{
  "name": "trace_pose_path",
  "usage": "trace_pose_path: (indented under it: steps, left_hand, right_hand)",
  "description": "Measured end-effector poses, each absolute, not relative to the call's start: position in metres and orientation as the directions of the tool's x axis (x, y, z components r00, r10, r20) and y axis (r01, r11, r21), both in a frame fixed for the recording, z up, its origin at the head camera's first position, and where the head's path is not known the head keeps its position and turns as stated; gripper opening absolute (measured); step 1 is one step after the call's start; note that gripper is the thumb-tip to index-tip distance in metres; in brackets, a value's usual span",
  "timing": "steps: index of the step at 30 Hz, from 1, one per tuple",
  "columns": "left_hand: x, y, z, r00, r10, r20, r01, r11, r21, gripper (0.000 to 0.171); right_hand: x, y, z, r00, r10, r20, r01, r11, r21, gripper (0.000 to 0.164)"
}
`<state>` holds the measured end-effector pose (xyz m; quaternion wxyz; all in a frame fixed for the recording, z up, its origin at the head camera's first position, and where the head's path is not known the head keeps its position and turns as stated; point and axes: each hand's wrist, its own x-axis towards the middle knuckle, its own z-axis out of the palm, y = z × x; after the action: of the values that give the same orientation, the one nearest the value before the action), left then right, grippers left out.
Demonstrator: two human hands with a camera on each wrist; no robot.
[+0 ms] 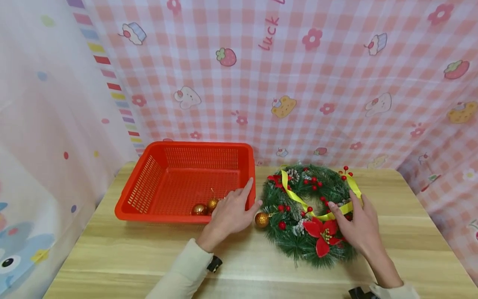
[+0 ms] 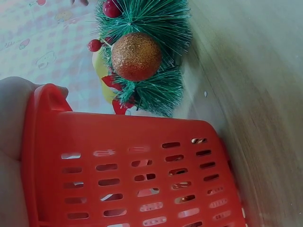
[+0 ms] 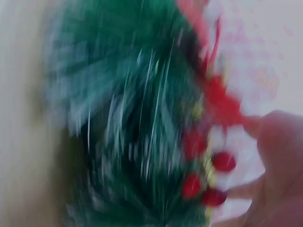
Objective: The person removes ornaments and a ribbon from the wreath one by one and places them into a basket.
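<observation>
A green wreath [image 1: 298,245] lies on the table, dressed with red berries, a red poinsettia [image 1: 322,236], frosted pine cones and a yellow ribbon [image 1: 295,197]. Over its right side is my right hand [image 1: 360,226], thumb and fingers spread near the ribbon and berries. A gold glitter ball [image 1: 262,220] hangs at the wreath's left edge, large in the left wrist view [image 2: 136,56]. My left hand [image 1: 231,211] lies over the front right corner of the red plastic basket [image 1: 160,218], index finger straight along the rim. Its other fingers are partly hidden.
Inside the basket's front, gold balls [image 1: 199,209] lie close to my left hand. The basket stands left of the wreath on a wood-grain table [image 1: 254,265]. A pink checked cloth [image 1: 239,83] hangs behind, with more cloth at both sides. The right wrist view is blurred.
</observation>
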<state>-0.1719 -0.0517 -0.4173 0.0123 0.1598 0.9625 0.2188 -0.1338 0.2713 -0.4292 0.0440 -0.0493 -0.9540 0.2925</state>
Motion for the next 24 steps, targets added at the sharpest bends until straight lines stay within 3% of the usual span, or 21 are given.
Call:
trace_pose_path:
  steps: [6,11,24]
  left_hand:
    - [-0.172,-0.053,-0.416,-0.95,0.307,0.054,0.301,0.858,0.416,0.072]
    - [-0.173,-0.051,-0.416,-0.947,0.318,0.048,0.309,0.856,0.415,0.072]
    - [-0.171,-0.051,-0.416,-0.95,0.308,0.056,0.303,0.859,0.414,0.072]
  right_hand:
    - [-0.129,0.242,-0.428,-0.97,0.227,-0.083,0.236,0.809,-0.538,0.101]
    - [-0.136,0.234,-0.437,-0.946,0.31,-0.095,0.312,0.794,-0.522,0.104]
    - [-0.145,0.245,-0.452,-0.96,0.27,-0.07,0.27,0.836,-0.478,0.098]
